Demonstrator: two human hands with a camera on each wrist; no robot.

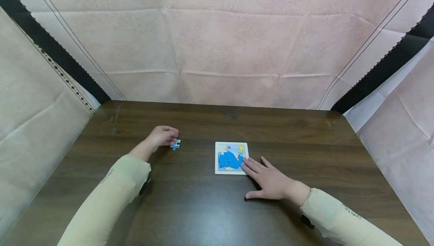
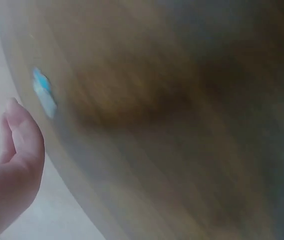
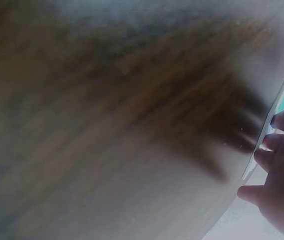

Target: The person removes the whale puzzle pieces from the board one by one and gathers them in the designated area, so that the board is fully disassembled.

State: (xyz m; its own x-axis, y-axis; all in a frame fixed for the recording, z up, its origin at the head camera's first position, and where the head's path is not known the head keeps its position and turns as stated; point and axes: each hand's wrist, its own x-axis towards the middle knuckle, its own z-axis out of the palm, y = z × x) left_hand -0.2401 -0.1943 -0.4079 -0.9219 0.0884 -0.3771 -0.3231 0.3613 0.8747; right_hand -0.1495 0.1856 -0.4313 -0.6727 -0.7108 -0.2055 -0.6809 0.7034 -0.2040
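Observation:
On the table lies a square jigsaw puzzle with a white border, showing a blue whale and a yellow sun. My right hand reaches it from the right, fingers spread and nearly straight. The fingertips rest over the puzzle's right edge, and the thumb points left below it. To the left, my left hand is over the table with bent fingers, close beside a small blue puzzle piece. In the left wrist view this piece lies on the tabletop, just apart from the loosely curled fingers.
The dark brown wooden table fills the lower part of the head view. Pale patterned cloth hangs behind it and along both sides, with black bands at the corners. Long pale sleeves cover both forearms.

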